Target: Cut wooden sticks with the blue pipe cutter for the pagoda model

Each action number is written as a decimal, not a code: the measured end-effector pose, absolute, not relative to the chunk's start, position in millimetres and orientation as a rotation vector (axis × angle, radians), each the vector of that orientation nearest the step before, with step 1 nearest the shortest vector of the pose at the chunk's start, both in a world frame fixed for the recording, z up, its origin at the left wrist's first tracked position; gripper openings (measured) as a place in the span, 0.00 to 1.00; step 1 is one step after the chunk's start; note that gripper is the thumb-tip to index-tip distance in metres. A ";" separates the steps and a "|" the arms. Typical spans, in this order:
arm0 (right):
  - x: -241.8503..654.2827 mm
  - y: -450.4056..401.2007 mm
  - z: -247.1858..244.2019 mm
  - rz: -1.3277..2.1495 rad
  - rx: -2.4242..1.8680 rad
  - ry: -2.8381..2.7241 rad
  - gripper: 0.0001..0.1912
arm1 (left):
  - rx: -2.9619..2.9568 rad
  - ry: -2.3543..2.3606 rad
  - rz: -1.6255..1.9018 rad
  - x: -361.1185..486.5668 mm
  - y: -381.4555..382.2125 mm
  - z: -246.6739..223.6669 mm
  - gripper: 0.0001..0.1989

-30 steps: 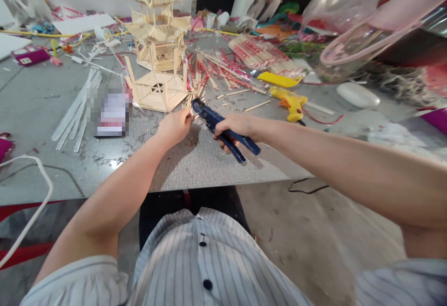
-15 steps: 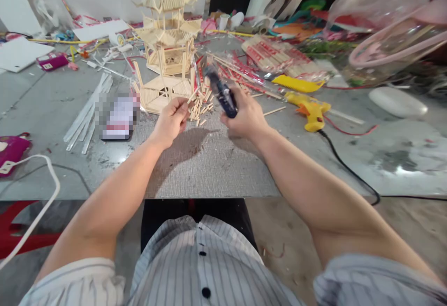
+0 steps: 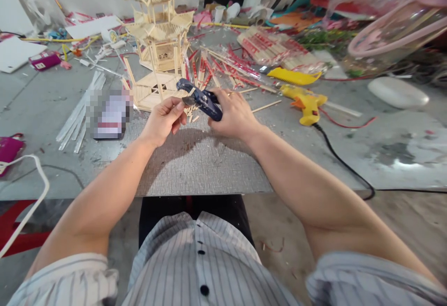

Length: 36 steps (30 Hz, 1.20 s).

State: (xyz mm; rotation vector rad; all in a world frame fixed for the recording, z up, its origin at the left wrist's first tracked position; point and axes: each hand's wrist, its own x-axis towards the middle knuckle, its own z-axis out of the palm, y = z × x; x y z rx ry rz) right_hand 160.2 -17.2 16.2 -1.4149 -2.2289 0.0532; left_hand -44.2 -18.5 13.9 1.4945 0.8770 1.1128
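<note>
The right hand [image 3: 235,112] has its fingers closed round the blue cutter [image 3: 206,104] above the surface [image 3: 209,168], while the left hand [image 3: 162,120] pinches a thin stick [image 3: 191,91] by the blade [image 3: 189,101] — so near that a slip could nick skin or split the wood.

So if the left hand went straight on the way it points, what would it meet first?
The left hand would probably meet the cutter in the right hand first; depth is unclear.

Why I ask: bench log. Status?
Right grip on navy hand cutter. Left grip apparently pinching thin pale wooden stick at cutter jaws. Short wooden pieces nearby.
</note>
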 end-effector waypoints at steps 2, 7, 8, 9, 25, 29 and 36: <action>159.1 -18.0 15.7 0.039 -1.399 -2.253 0.33 | 1.496 0.827 1.130 -43.9 -18.0 13.2 0.20; 158.1 -18.6 14.9 0.008 -1.396 -2.283 0.32 | 1.526 0.787 1.105 -43.5 -18.9 14.2 0.21; 157.9 -18.9 15.0 0.006 -1.397 -2.285 0.31 | 1.534 0.784 1.101 -43.6 -19.0 14.3 0.20; 157.8 -19.3 15.2 0.004 -1.398 -2.287 0.31 | 1.540 0.783 1.099 -43.7 -19.1 14.5 0.20; 153.3 -25.8 24.4 0.010 -1.564 -2.334 0.26 | 1.504 0.816 1.121 -43.1 -19.9 17.0 0.21; 150.8 -30.3 30.6 -0.018 -1.673 -2.337 0.23 | 1.501 0.819 1.135 -44.0 -19.8 16.9 0.21; 152.1 -34.0 41.3 0.119 -1.739 -2.233 0.18 | 1.395 0.945 1.080 -44.9 -23.9 27.3 0.24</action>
